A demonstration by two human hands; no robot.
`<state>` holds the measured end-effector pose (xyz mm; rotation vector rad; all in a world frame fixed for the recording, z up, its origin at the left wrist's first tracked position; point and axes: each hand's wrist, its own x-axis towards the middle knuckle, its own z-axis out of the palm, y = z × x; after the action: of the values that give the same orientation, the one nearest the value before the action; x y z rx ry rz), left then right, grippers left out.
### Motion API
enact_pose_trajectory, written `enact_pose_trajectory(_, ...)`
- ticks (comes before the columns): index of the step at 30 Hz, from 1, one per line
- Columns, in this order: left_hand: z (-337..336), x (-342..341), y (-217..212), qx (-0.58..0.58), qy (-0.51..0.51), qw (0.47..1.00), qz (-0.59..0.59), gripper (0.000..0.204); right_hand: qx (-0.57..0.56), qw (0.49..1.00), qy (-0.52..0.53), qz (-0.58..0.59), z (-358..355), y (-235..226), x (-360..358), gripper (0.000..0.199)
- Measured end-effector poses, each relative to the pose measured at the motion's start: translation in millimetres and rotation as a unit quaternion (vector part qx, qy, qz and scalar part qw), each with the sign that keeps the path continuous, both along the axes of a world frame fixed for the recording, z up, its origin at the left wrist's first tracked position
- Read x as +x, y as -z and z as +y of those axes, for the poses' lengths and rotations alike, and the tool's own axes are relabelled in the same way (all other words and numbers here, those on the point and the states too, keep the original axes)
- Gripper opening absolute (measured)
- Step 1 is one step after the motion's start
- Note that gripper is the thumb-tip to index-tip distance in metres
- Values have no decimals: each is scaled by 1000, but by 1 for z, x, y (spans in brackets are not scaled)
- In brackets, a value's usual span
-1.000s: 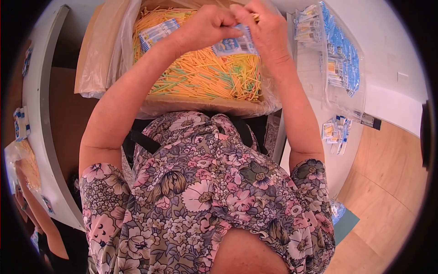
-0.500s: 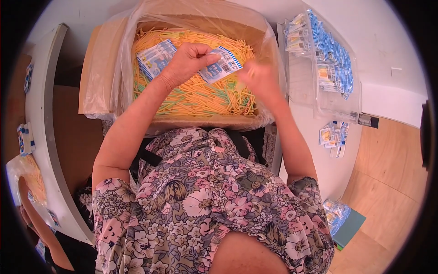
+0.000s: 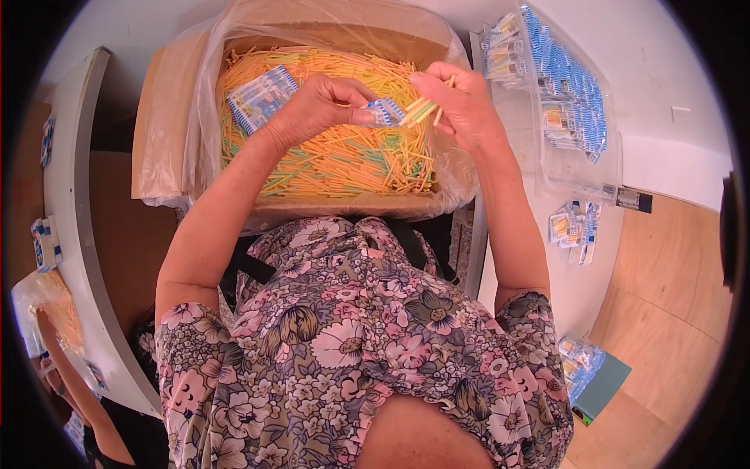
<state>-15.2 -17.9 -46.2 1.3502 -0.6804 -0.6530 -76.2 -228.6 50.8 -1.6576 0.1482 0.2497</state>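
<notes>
Sticks (image 3: 419, 112) jut from right grip (image 3: 464, 100) toward packet (image 3: 383, 112).

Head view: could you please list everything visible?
Carton: one, brown, centre
Loose sticks: many, mostly orange, in carton
Carton packets: count unclear, blue-white, on sticks
Held packet: one, blue-white, above sticks
Held sticks: several, mostly yellow, above carton
Tray: one, clear, right
Tray packets: many, blue, inside
Table packets: several, blue-white, below tray
Tables: two, white, both sides
Co-worker: one, black clothing, left
Floral top: one, multicoloured, foreground
Left hand: one, holding packet
Right hand: one, holding sticks
</notes>
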Motion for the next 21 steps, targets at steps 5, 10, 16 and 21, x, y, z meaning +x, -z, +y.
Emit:
enact_pose_trajectory(5,0,-3,-6,-19,35,999,19,12,-153,981,0,-119,4,21,9,24)
enact_pose_trajectory(10,1,-3,-1,3,32,999,29,11,-402,888,-27,-221,24,1,-1,24)
enact_pose_trajectory(16,1,-2,-8,29,-6,1000,5,13,-340,914,-47,-216,25,-3,-3,21)
enact_pose_trajectory(21,-4,-4,3,20,-14,999,27,17,-373,897,-66,-227,25,9,0,21)
